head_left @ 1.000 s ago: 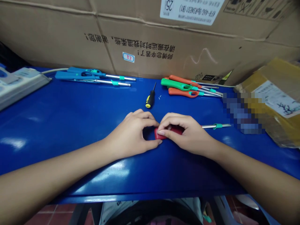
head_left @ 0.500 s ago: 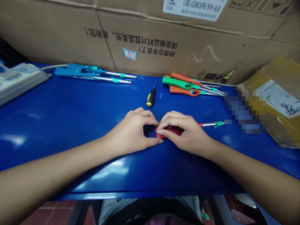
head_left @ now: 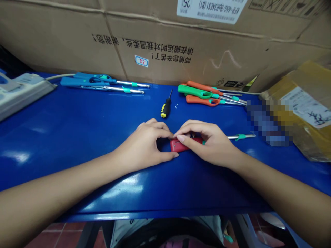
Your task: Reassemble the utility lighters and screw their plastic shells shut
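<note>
A red long-necked lighter lies flat on the blue table, its metal tube with a green band pointing right. The thumb and fingertips of my left hand pinch the butt end of its handle from the near and far sides. My right hand curls over the handle from the right, fingertips on its far edge and thumb on the upper face. Part of the handle and the trigger area are hidden under that hand. Beyond my hands lies a black and yellow screwdriver, next to tiny white bits.
Blue lighters lie at the back left, beside a white power strip. Orange and green lighters lie at the back right. A large cardboard box walls off the back; a taped carton stands right, near a pixelated patch.
My right thumb and fingers have shifted up and back from the handle's end, so more of its red face shows. The left hand stays almost still.
</note>
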Motion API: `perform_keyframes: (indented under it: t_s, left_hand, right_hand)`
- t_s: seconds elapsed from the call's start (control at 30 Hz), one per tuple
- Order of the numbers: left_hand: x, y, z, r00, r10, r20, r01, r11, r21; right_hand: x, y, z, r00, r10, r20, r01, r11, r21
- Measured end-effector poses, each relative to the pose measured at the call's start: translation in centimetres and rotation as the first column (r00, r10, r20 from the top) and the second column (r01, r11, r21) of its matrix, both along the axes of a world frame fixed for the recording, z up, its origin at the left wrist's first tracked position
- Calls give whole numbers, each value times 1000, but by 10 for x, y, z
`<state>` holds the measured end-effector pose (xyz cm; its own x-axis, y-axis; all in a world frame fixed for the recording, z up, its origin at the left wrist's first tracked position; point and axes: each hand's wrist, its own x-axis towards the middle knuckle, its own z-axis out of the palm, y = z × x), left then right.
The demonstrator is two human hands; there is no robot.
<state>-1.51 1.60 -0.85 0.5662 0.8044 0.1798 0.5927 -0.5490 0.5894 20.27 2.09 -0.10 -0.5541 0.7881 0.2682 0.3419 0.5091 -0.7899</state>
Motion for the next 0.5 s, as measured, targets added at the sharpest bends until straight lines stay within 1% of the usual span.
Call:
perform_keyframes:
  t_s: [0.13, 0.2, 0.27, 0.33, 0.37, 0.43, 0.5]
  left_hand:
    - [-1, 1, 3, 1000, -1, 3, 1, 1000, 11]
    - [-3, 4, 7, 998, 20, 52, -21, 1000, 11]
    - [-7, 11, 12, 989, 79, 124, -83, 996, 27]
    - [-12, 20, 14, 977, 148, 151, -163, 983, 91]
    - [-14, 24, 14, 976, 171, 132, -190, 970, 150]
    - [-17, 31, 11, 981, 191, 17, -190, 949, 251]
    - [-17, 36, 7, 968, 219, -126, -176, 943, 284]
  right_hand:
    - [2, 1, 3, 999, -35, 19, 34, 999, 39]
    - [3, 1, 4, 999, -51, 15, 50, 996, 74]
    - [3, 1, 5, 997, -74, 1, 73, 990, 118]
    - [4, 1, 6, 996, -93, -11, 93, 983, 156]
    - [4, 1, 7, 995, -98, -14, 99, 980, 172]
    - [5, 1, 8, 995, -97, -16, 98, 975, 200]
    - [4, 0, 7, 996, -87, -11, 87, 970, 228]
